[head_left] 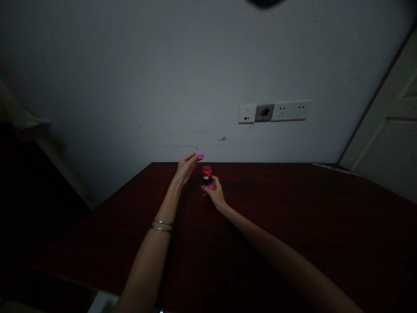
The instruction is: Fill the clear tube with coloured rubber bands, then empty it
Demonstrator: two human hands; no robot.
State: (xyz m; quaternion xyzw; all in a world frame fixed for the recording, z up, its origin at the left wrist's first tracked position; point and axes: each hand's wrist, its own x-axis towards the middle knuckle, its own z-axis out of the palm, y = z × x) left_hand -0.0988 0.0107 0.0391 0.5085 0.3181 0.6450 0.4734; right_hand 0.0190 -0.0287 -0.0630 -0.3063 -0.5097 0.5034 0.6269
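Note:
My right hand (216, 195) is wrapped round the lower part of a small clear jar (207, 174) with red contents and a dark and pink label. The jar stands upright on the dark red table (267, 208), and its top looks uncovered. Up and to the left of the jar's mouth, my left hand (186, 167) pinches a pink lid (199, 155) between its fingertips. Lid and jar are apart. Two silvery bracelets (162, 225) circle my left forearm.
A pale wall (163, 87) rises behind the table's far edge, with a row of sockets (280, 112) on it. To the right is a white panelled door (391, 143). Light-coloured cloth (24, 117) hangs at far left. A white object (102, 302) shows below the table's near-left edge.

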